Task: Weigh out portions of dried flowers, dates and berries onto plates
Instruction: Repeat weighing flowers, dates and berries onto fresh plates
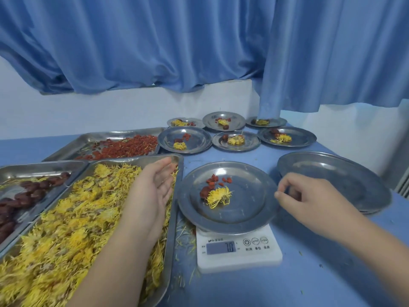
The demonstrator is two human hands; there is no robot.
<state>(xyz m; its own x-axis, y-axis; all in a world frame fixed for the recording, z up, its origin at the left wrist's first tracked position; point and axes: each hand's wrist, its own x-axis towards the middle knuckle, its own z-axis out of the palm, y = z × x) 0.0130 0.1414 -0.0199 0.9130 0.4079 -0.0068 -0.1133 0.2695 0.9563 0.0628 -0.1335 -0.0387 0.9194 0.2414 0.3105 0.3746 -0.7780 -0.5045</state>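
Observation:
A steel plate [247,209] sits on a white digital scale [239,251] at the centre. On it lie a yellow dried flower [219,196], a dark date [204,192] and a few red berries [213,180]. My left hand [155,187] hovers flat, palm facing right, over the right edge of the tray of yellow flowers [73,220]. My right hand [309,196] is at the plate's right rim with fingers curled; whether it touches the rim is unclear. A tray of dates [26,193] is at the left, a tray of berries [119,147] behind.
Several filled plates [235,140] stand in two rows at the back of the blue table. A stack of bare plates [336,178] lies to the right of the scale. Loose petals litter the table beside the scale. Blue curtains hang behind.

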